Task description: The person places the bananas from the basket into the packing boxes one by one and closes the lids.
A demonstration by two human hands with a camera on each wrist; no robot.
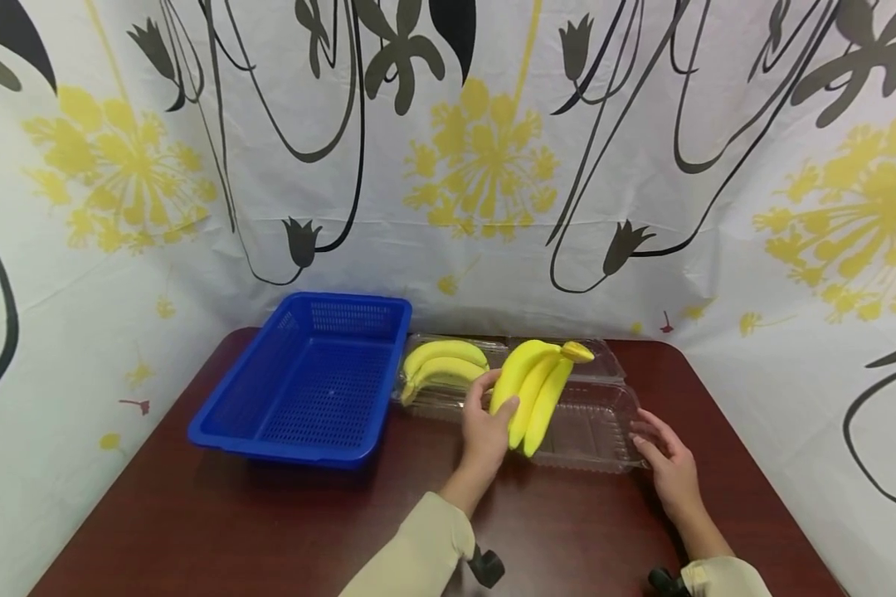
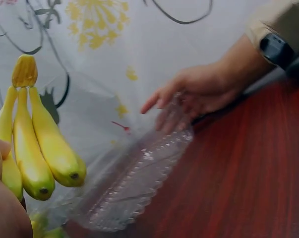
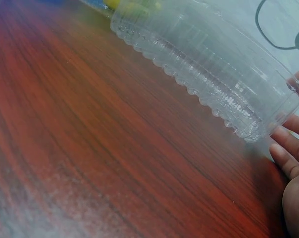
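My left hand (image 1: 485, 431) grips a bunch of yellow bananas (image 1: 541, 390), stem end up and tilted to the right, above a clear plastic clamshell container (image 1: 593, 435). In the left wrist view the lower tips of the bananas (image 2: 60, 158) hang free. With its fingers and thumb at the rim, my right hand (image 1: 670, 468) holds the right end of that container, whose lid lies back behind it. The right wrist view shows the container's ridged wall (image 3: 209, 84) beside the fingers (image 3: 288, 158). To the left, more bananas (image 1: 448, 356) lie in another clear container.
A blue perforated basket (image 1: 321, 390) stands at the left of the dark red-brown table (image 1: 284, 531). Right behind the table hangs a white cloth (image 1: 478, 274) with yellow and grey flower prints, which also runs along both sides.
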